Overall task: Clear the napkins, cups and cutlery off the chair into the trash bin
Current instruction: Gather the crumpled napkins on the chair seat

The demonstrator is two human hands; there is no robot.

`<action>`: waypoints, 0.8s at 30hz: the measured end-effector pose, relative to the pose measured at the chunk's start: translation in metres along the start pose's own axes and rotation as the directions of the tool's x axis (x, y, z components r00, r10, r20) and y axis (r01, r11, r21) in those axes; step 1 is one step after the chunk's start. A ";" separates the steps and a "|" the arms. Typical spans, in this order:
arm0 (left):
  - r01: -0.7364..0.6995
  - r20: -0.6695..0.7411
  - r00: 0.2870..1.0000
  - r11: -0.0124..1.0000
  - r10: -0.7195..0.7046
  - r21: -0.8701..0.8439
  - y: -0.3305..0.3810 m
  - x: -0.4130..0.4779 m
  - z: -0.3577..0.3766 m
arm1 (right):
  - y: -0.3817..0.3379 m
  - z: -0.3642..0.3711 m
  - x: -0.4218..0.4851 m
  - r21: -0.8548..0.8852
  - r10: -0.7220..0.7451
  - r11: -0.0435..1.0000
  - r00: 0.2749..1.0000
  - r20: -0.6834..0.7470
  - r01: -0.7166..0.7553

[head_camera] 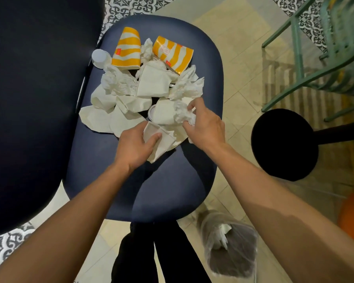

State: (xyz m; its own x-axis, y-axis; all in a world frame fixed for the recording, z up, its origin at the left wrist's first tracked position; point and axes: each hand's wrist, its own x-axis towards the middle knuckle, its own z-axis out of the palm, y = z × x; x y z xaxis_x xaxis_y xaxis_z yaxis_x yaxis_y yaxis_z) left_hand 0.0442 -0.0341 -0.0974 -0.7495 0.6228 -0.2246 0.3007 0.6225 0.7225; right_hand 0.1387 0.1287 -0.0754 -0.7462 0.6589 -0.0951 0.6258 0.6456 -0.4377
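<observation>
Gripping a folded napkin (161,142) in curled left hand (134,149) fingers, pinching a crumpled napkin (181,114) with right hand (205,127), both mid-seat on the chair (151,190), trash bin (231,250) down on the floor beside it.

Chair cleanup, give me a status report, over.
Left hand grips folded napkin; right hand grips crumpled napkin. Striped cups on chair. Trash bin on floor, path open.

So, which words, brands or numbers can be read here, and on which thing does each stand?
Nothing is legible.
Left striped cup: small red mark, too blurred to read.
Right striped cup: red framed print and a smaller red mark, both too blurred to read.
Napkins, small white cup, trash bin: no print visible.
</observation>
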 end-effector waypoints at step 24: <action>-0.058 0.287 0.956 0.998 0.060 -0.018 0.004 -0.117 0.061 | 0.065 0.022 -0.198 0.107 0.413 0.901 0.907 0.089 -0.421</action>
State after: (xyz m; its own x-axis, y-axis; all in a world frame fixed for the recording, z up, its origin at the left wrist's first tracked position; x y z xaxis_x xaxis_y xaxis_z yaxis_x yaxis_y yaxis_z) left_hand 0.1695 -0.0755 -0.1083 -0.5288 0.7692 -0.3589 0.3330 0.5769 0.7458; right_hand 0.3225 0.0319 -0.1048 -0.4384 0.8295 -0.3460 0.8533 0.2631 -0.4502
